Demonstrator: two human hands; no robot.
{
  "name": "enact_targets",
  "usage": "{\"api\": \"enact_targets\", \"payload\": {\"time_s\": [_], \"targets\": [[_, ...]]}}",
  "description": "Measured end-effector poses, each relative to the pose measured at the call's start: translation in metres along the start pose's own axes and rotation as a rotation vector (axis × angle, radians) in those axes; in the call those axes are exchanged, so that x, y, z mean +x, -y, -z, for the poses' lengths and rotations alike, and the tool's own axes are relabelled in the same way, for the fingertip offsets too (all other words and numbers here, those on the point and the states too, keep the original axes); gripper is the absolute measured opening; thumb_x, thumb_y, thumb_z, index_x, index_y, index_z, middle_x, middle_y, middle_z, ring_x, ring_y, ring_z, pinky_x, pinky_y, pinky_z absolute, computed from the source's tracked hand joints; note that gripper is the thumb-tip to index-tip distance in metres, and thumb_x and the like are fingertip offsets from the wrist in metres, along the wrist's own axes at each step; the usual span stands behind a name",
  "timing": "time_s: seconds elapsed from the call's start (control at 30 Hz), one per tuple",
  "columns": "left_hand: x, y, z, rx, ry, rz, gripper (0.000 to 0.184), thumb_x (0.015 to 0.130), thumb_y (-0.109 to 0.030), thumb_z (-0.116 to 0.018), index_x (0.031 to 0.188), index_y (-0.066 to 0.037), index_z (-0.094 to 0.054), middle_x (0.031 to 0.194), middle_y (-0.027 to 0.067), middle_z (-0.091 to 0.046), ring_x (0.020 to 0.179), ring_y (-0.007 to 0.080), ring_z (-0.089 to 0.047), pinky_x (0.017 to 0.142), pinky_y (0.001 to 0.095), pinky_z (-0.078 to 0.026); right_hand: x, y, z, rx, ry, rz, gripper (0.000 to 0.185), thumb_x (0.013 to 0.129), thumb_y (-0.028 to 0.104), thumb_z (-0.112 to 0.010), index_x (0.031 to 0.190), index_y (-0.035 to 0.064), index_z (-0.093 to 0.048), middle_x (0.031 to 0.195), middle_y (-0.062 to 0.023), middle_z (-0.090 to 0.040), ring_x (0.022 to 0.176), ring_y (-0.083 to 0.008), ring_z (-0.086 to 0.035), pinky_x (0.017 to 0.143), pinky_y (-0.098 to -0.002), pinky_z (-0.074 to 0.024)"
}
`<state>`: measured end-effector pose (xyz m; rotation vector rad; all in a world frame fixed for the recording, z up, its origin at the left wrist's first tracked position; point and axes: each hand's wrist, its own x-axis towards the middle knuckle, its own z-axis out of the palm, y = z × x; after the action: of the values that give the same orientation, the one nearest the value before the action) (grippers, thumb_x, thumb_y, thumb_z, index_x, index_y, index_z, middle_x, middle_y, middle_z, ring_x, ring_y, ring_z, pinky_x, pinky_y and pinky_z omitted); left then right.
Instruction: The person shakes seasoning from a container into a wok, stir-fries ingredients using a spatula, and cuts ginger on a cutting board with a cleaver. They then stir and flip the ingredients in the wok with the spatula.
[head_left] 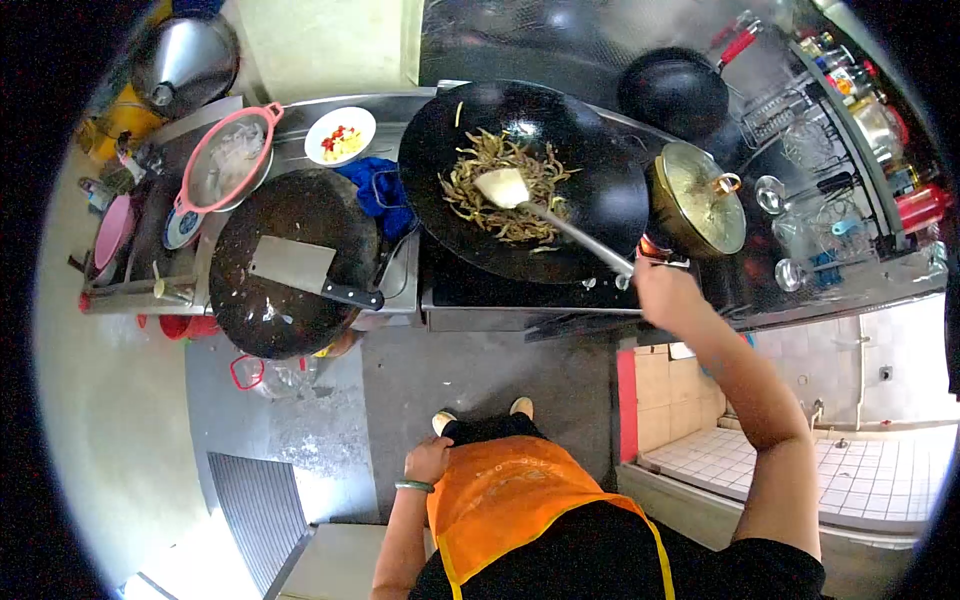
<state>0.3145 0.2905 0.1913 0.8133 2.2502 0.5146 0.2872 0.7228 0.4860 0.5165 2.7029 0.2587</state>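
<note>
My right hand (668, 296) is closed around the handle end of a long wok spatula (575, 235). The spatula's pale, wide blade (502, 187) rests among brown strips of food (470, 190) in a large black wok (610, 200). Low at my side, my left hand (428, 460) is curled against the edge of my orange apron (510, 478); whether it grips anything is hidden. A green bangle (414, 486) circles that wrist. Left of the wok, a cleaver (293, 265) lies flat on a round, dark chopping block (240, 215).
Behind the block stand a white bowl (340, 118) of chopped red and yellow pieces and a pink-rimmed strainer (190, 165). A blue cloth (378, 190) touches the wok's left side. A lidded pot (700, 205), a smaller black pan (672, 92) and a utensil rack (850, 130) are on the right.
</note>
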Motion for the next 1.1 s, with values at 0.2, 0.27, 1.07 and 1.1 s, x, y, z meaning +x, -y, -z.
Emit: {"api": "enact_targets", "payload": {"time_s": [0.2,0.27,1.07,1.1], "targets": [[0.006,0.003,-0.009,0.031,0.024,-0.056,0.022,0.091,-0.025,-0.052,0.104,-0.015,-0.067,0.100,0.0132,-0.068,0.090,0.0321,-0.067,0.078,0.0453,-0.054,-0.003,-0.006,0.005,-0.017,0.033,0.024,0.019,0.086,0.008,-0.052,0.103,-0.0003,-0.052,0.083,-0.0222,-0.068,0.079,-0.0381,-0.069,0.070,-0.0490,-0.0553],[0.007,0.005,-0.011,0.003,0.039,-0.022,0.022,0.091,-0.025,-0.052,0.104,-0.015,-0.067,0.101,0.0128,-0.067,0.090,0.0321,-0.067,0.078,0.0451,-0.054,-0.001,-0.006,0.013,0.012,0.000,0.035,0.019,0.084,0.008,-0.055,0.101,-0.0010,-0.053,0.084,-0.0226,-0.068,0.078,-0.0375,-0.069,0.068,-0.0488,-0.0553],[0.006,-0.017,-0.001,0.074,0.019,-0.041,0.021,0.091,-0.023,-0.052,0.105,-0.016,-0.065,0.103,0.0104,-0.067,0.091,0.0305,-0.067,0.077,0.0437,-0.055,0.017,0.002,0.018,0.056,-0.016,0.039,0.019,0.087,0.009,-0.050,0.101,-0.0023,-0.053,0.090,-0.0233,-0.069,0.087,-0.0382,-0.069,0.073,-0.0480,-0.0556],[0.008,-0.016,-0.004,0.061,0.011,-0.050,0.021,0.091,-0.023,-0.052,0.105,-0.016,-0.065,0.102,0.0104,-0.067,0.091,0.0305,-0.067,0.077,0.0435,-0.055,0.009,0.000,0.010,0.040,-0.001,0.055,0.018,0.087,0.008,-0.050,0.101,-0.0024,-0.053,0.089,-0.0238,-0.069,0.085,-0.0387,-0.069,0.073,-0.0480,-0.0556]]}}
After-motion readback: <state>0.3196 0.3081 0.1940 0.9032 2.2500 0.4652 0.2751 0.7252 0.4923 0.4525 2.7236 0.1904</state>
